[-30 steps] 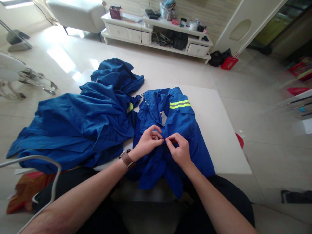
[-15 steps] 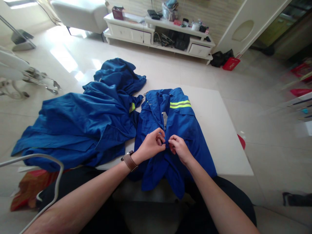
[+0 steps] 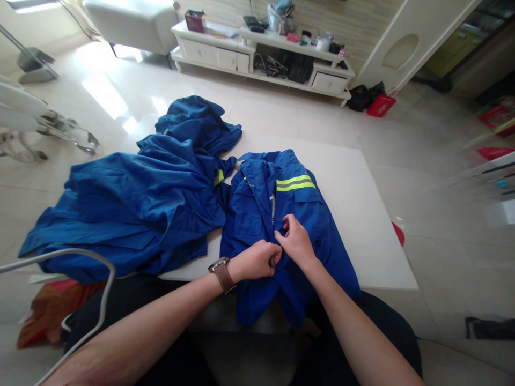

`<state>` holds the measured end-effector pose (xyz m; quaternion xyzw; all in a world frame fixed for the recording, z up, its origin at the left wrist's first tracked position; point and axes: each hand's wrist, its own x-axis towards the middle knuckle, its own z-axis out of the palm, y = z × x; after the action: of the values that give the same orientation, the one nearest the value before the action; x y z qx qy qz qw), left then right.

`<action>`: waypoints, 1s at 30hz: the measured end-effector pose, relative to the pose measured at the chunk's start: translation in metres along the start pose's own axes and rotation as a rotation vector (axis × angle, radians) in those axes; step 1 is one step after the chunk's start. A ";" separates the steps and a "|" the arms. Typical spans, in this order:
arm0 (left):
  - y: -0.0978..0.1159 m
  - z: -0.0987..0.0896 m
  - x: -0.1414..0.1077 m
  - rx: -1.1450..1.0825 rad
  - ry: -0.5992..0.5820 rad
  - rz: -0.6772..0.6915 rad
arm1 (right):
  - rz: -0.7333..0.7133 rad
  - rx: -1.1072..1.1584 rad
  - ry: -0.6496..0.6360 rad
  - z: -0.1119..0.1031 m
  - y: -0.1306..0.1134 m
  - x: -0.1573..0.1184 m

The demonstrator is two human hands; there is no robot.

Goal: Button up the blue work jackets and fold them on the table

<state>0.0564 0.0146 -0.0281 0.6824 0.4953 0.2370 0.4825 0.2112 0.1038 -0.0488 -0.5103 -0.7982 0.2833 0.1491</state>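
Note:
A blue work jacket [image 3: 247, 214] with a yellow-and-grey reflective stripe lies front up, its lower part hanging over the near table edge. Its front is partly open at the top, where a pale strip shows inside. My left hand [image 3: 261, 260], with a brown-strapped watch on the wrist, is closed on the jacket's lower front; the fingertips are turned down and partly hidden. Just above and to its right, my right hand [image 3: 296, 241] rests at the front opening. Its thumb and forefinger are curved, with a gap between them.
More blue garments [image 3: 132, 198] lie heaped at the left of the white table [image 3: 374, 230]. A white cable [image 3: 102, 300] loops across the lower left. Beyond the table stands a low white cabinet [image 3: 213, 56] with small items on it.
My left hand has moved down the jacket front and turned knuckles up. My right hand's fingers have parted. The jacket's top has shifted slightly toward me, and the opening looks narrower.

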 end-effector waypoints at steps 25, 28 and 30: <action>-0.042 -0.024 0.030 -0.270 0.422 -0.318 | 0.018 0.513 0.038 -0.009 -0.014 -0.003; -0.039 -0.021 0.034 -0.295 0.442 -0.266 | 0.020 0.538 0.017 -0.012 -0.016 -0.005; -0.037 -0.020 0.036 -0.319 0.462 -0.235 | 0.015 0.533 0.018 -0.015 -0.018 -0.005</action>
<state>0.0384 0.0571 -0.0587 0.4641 0.6241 0.4032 0.4822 0.2081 0.0975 -0.0259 -0.4615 -0.6902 0.4801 0.2832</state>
